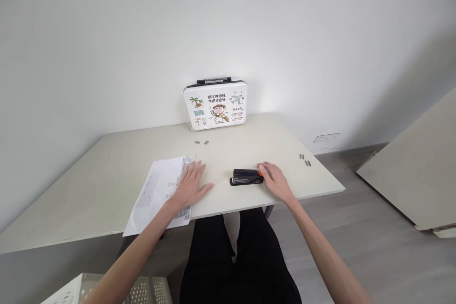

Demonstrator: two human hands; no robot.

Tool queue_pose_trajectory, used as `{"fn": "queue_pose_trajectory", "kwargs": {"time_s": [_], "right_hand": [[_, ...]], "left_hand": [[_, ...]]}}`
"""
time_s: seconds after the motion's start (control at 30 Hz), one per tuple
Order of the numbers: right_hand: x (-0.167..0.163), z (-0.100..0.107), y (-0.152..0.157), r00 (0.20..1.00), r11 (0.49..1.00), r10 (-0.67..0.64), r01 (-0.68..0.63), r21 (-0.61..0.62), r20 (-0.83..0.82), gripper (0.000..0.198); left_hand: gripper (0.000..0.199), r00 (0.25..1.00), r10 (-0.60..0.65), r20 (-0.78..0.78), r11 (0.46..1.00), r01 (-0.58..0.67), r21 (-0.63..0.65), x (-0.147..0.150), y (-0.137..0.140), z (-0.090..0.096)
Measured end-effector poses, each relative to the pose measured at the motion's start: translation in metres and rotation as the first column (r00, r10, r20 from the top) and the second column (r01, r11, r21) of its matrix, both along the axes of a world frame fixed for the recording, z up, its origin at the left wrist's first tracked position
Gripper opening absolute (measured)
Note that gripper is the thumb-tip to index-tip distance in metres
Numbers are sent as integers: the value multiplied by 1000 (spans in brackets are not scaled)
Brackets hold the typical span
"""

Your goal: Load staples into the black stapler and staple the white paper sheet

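Note:
My left hand (191,184) lies flat with its fingers spread, across the right edge of a printed sheet of paper (156,190). Part of the sheet hangs over the table's front edge. To the right, a black stapler (246,176) rests on the tabletop, its front end pointing left. My right hand (276,180) grips its rear end, with the thumb by the orange part and the other fingers curled behind. Bare table separates my left hand from the stapler.
A white cartoon-printed case (216,104) with a black handle leans against the wall at the back of the table (107,166). Two staple strips (202,142) lie before it, two more staple strips (305,160) near the right edge. A perforated basket (140,289) stands below left.

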State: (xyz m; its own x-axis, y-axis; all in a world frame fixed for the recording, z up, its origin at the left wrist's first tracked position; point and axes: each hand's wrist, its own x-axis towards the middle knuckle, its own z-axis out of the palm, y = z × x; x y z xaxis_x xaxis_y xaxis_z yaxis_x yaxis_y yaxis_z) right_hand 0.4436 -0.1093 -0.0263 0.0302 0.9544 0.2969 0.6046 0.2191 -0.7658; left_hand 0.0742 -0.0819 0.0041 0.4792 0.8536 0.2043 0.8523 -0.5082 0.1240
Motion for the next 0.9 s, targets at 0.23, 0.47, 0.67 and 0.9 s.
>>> {"fn": "queue_pose_trajectory", "kwargs": {"time_s": [0.23, 0.47, 0.67, 0.9], "right_hand": [[0, -2, 2, 999, 999, 13, -15, 30, 51, 52], [0, -4, 6, 991, 996, 29, -39, 76, 129, 53], [-2, 2, 3, 994, 996, 28, -37, 80, 103, 53], [-3, 6, -6, 992, 995, 88, -91, 29, 94, 50]], "left_hand": [[47, 971, -153, 183, 988, 157, -8, 49, -4, 16], [25, 921, -197, 336, 976, 217, -22, 90, -3, 19], [26, 917, -181, 355, 978, 205, -31, 98, 0, 13], [32, 922, -176, 345, 976, 209, -63, 80, -3, 20]]}}
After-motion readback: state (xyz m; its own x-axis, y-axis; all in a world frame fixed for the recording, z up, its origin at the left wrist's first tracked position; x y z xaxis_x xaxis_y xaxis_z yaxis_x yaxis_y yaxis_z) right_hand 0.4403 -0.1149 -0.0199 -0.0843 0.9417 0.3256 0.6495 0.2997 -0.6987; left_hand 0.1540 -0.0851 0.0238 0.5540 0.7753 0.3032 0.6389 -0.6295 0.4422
